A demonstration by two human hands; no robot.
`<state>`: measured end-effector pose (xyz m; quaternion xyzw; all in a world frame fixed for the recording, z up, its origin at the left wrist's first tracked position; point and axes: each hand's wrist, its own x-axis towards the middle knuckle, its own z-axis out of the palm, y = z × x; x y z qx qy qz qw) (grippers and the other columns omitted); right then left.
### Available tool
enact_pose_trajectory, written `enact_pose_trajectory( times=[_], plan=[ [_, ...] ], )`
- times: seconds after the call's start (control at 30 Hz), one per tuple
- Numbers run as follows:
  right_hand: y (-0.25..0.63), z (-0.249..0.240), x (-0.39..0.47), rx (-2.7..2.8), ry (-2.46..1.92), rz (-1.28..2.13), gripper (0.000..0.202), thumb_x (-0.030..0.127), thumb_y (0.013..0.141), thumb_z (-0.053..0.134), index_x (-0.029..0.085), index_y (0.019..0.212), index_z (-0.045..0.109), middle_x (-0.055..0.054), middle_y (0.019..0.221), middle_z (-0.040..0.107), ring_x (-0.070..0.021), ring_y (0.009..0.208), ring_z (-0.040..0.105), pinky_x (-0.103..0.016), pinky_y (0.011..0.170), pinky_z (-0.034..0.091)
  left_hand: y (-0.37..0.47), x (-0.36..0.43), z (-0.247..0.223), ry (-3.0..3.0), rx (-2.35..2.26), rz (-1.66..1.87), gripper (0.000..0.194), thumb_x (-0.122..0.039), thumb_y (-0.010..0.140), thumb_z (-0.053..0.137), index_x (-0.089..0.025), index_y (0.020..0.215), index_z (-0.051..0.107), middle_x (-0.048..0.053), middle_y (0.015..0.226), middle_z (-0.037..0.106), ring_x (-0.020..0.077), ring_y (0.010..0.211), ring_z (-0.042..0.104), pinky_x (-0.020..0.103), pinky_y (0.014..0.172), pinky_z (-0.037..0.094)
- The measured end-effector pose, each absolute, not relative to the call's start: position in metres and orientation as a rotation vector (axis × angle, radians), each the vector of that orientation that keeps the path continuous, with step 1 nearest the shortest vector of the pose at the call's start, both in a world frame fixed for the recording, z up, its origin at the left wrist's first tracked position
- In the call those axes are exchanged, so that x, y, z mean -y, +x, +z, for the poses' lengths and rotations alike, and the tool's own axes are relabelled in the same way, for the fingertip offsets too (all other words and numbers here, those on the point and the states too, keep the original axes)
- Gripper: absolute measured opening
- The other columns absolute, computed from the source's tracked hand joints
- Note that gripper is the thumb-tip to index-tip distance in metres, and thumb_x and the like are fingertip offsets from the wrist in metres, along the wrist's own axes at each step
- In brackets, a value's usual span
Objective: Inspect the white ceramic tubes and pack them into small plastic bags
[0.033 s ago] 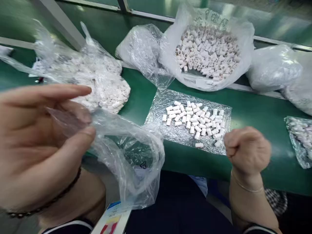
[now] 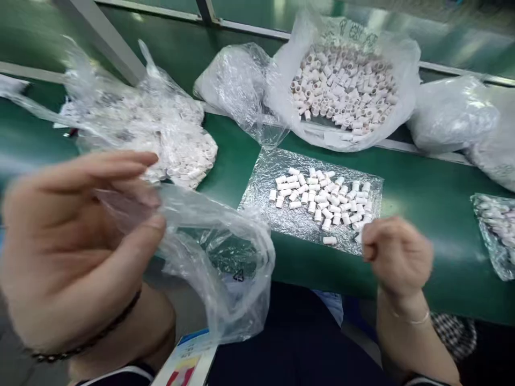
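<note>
My left hand (image 2: 88,236), large at the left, pinches the edge of a clear plastic bag (image 2: 245,279) between thumb and fingers. The bag's mouth hangs open over my lap. My right hand (image 2: 398,257) is closed at the lower right corner of a silvery plastic sheet (image 2: 261,187); what its curled fingers hold, if anything, is hidden. Many short white tubes (image 2: 322,198) lie loose on that sheet. Behind it stands a large open bag (image 2: 406,107) full of similar white tubes (image 2: 346,80).
Bags of white pieces (image 2: 185,150) lie on the green table (image 2: 233,155) at the left. Closed plastic bags (image 2: 446,118) stand at the back right, and a small filled bag (image 2: 499,225) lies at the right edge. A metal rail (image 2: 253,29) runs behind.
My right hand has shifted slightly left, still closed. My left hand and the bag it holds have moved slightly right in view.
</note>
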<state>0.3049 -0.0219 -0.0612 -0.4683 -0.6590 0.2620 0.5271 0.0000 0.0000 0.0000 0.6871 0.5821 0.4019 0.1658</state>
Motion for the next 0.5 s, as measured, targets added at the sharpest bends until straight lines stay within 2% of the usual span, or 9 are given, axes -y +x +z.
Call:
enact_pose_trajectory(
  times=[0.03,0.07,0.13,0.17,0.2,0.3,0.4,0.5],
  plan=[
    [0.29,-0.061,0.028,1.693,-1.093,0.609,0.008,0.026,0.092,0.057,0.022,0.087,0.062,-0.004,0.084,0.06,-0.0141,0.074,0.063,-0.025,0.057,0.053,0.006,0.004,-0.008,1.944,-1.582,1.219,0.029,-0.012,0.086,0.056,-0.019,0.114,0.055,0.007,0.127,0.057,0.0246,0.12,0.053,0.039,0.089,0.048],
    [0.277,-0.061,0.033,1.797,-1.075,0.589,0.009,0.029,0.088,0.064,0.023,0.094,0.063,-0.009,0.102,0.061,-0.0196,0.092,0.064,-0.031,0.067,0.057,0.012,0.008,-0.015,1.944,-1.5,1.274,0.027,-0.009,0.085,0.057,-0.019,0.11,0.057,0.008,0.125,0.058,0.025,0.122,0.052,0.037,0.088,0.049],
    [0.254,-0.064,0.04,2.033,-0.978,0.555,0.023,0.034,0.083,0.069,0.023,0.103,0.063,-0.016,0.137,0.044,-0.0316,0.123,0.052,-0.043,0.086,0.057,0.017,0.017,-0.026,1.971,-1.34,1.206,0.028,-0.003,0.086,0.053,-0.02,0.107,0.057,0.008,0.129,0.054,0.0234,0.122,0.052,0.035,0.086,0.051],
    [0.245,-0.067,0.041,2.13,-0.946,0.541,0.021,0.029,0.085,0.067,0.022,0.104,0.063,-0.017,0.144,0.036,-0.0328,0.127,0.048,-0.045,0.089,0.055,0.017,0.021,-0.029,1.995,-1.27,1.152,0.03,0.0,0.087,0.049,-0.021,0.106,0.057,0.008,0.132,0.052,0.0217,0.119,0.053,0.034,0.084,0.052],
    [0.239,-0.071,0.041,2.198,-0.937,0.525,0.017,0.022,0.088,0.061,0.02,0.105,0.063,-0.018,0.145,0.037,-0.0303,0.123,0.051,-0.043,0.088,0.056,0.015,0.025,-0.031,2.043,-1.218,1.068,0.032,0.001,0.087,0.047,-0.023,0.104,0.058,0.007,0.135,0.049,0.0203,0.117,0.054,0.033,0.084,0.053],
    [0.231,-0.083,0.035,2.244,-1.04,0.418,0.029,0.001,0.09,0.042,0.015,0.106,0.062,-0.017,0.123,0.058,-0.019,0.098,0.06,-0.035,0.079,0.057,0.0,0.033,-0.037,2.339,-1.131,0.763,0.038,0.003,0.087,0.041,-0.026,0.099,0.063,0.004,0.144,0.043,0.0232,0.125,0.05,0.036,0.089,0.052],
    [0.236,-0.088,0.033,2.259,-1.055,0.349,0.031,0.0,0.09,0.04,0.013,0.111,0.06,-0.015,0.11,0.064,-0.0198,0.096,0.059,-0.036,0.078,0.057,-0.02,0.036,-0.049,2.619,-1.165,0.442,0.041,0.002,0.087,0.037,-0.023,0.106,0.064,0.008,0.149,0.041,0.0313,0.133,0.043,0.045,0.095,0.049],
    [0.247,-0.086,0.04,2.314,-1.013,0.436,0.031,0.004,0.091,0.044,0.015,0.117,0.058,-0.014,0.119,0.062,-0.0206,0.106,0.058,-0.037,0.085,0.056,-0.037,0.038,-0.059,2.624,-1.317,0.282,0.039,-0.003,0.089,0.037,-0.02,0.118,0.058,0.011,0.144,0.048,0.0304,0.122,0.052,0.047,0.093,0.048]
  ],
)
